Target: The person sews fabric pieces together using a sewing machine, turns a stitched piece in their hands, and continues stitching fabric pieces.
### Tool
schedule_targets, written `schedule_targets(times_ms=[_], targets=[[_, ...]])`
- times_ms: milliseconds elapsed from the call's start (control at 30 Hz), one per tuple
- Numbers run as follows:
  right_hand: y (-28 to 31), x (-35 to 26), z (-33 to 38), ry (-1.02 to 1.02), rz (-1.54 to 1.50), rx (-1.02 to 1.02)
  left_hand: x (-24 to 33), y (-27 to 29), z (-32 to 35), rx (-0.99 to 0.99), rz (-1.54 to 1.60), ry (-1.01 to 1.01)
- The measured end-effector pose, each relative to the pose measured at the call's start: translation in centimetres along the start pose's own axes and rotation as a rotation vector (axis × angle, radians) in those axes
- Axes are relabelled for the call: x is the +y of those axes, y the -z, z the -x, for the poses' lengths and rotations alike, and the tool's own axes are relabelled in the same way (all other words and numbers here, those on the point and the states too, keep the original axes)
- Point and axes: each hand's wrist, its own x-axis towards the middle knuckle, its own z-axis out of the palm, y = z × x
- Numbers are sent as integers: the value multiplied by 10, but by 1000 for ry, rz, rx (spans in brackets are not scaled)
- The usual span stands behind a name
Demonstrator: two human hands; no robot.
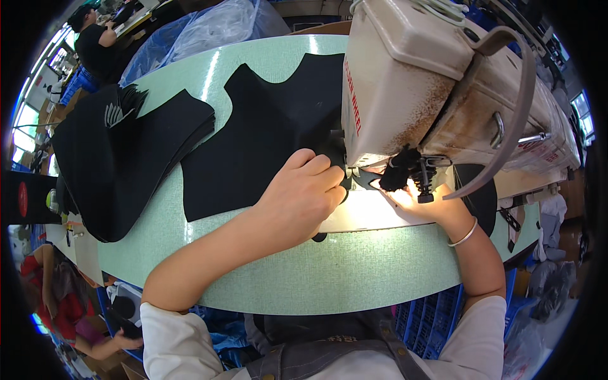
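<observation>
A large black fabric piece (266, 133) lies flat on the pale green table, its right end running under the head of a cream sewing machine (405, 82). My left hand (307, 193) has its fingers curled down on the fabric's edge, just left of the needle area. On the other side of the needle, my right hand (415, 204) rests on the lit machine bed, near a narrow dark end of fabric (365, 179). Its fingers are mostly hidden behind a fuzzy black part (398, 170) and a spring tension knob (425, 180).
A thick stack of cut black fabric pieces (114, 164) occupies the table's left side. Small black-handled snips (510, 219) lie at the right. Blue plastic crates (427, 320) stand under the table edge. Clear plastic bags (215, 31) are behind it. Co-workers sit at far left and lower left.
</observation>
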Motion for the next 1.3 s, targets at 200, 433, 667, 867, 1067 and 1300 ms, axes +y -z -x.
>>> schedule_targets(times_ms=[200,433,667,867,1067,1300], targets=[[-4,4,2,-21,-19,-1,4,-8,-1,115,-80,10],[-10,7,9,-45,-42,-14,15,-14,0,157,-130,59],[-18,3,9,-62,-69,-30,14,-20,-1,175,-98,65],[10,-24,-7,-18,21,43,13,-24,3,243,-88,58],[10,-22,-2,-54,-52,-90,13,-30,0,263,-67,40],[-2,-10,8,-261,-363,-359,10,-30,-2,270,-75,33]])
